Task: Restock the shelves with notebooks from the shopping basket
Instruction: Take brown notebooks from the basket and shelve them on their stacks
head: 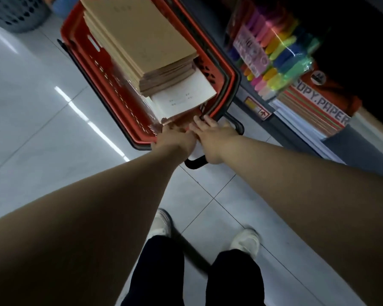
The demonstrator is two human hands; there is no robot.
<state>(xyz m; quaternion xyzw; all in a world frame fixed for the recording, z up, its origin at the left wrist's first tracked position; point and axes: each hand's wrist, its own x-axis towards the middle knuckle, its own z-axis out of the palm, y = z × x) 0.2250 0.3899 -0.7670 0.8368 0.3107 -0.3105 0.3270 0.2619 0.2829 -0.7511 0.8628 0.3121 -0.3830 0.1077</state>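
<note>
Seemingly both the left hand and right hand lay on the near rim of the basket at mid-frame, grip unclear; a jerk could topple the tall, leaning notebooks stacked inside.

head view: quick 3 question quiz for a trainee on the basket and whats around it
1. Multiple choice: what lies on top of the pile in the red basket? A) white booklets B) brown-covered notebooks C) coloured tabs
2. True or false: the left hand and the right hand are both at the near end of the basket.
3. Fill in: the copy paper pack sits on the person's ____ side.

Key
1. B, the brown-covered notebooks
2. True
3. right
</note>
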